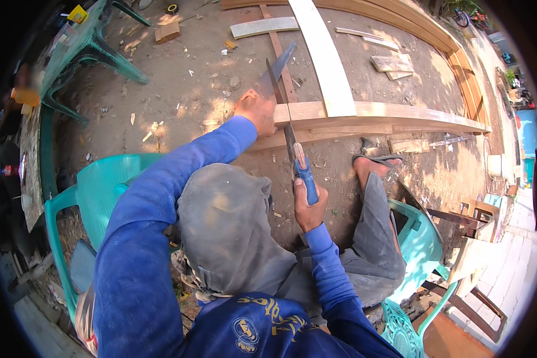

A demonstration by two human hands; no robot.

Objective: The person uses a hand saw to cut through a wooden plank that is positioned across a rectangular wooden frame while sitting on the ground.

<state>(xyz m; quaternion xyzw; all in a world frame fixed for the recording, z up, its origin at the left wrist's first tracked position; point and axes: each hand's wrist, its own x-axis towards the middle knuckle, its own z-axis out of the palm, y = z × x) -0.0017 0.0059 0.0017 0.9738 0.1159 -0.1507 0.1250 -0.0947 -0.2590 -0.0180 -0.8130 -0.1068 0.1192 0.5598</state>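
Observation:
My right hand (310,206) is closed round the blue handle of a handsaw (305,178), whose long blade crosses the left end of a wooden beam (382,117). Just left of the blade, my left hand (255,112) grips that end of the beam, its fingers partly hidden. A pale board (322,65) rests on the beam and reaches away toward the top of the view. My left knee (221,203), in grey trousers, is bent below the beam.
Green plastic chairs (101,197) are on both sides of me, and a green table (71,59) stands at upper left. Loose offcuts (391,63) lie on the littered dirt ground. Long timbers (400,24) form an edge at the back and right.

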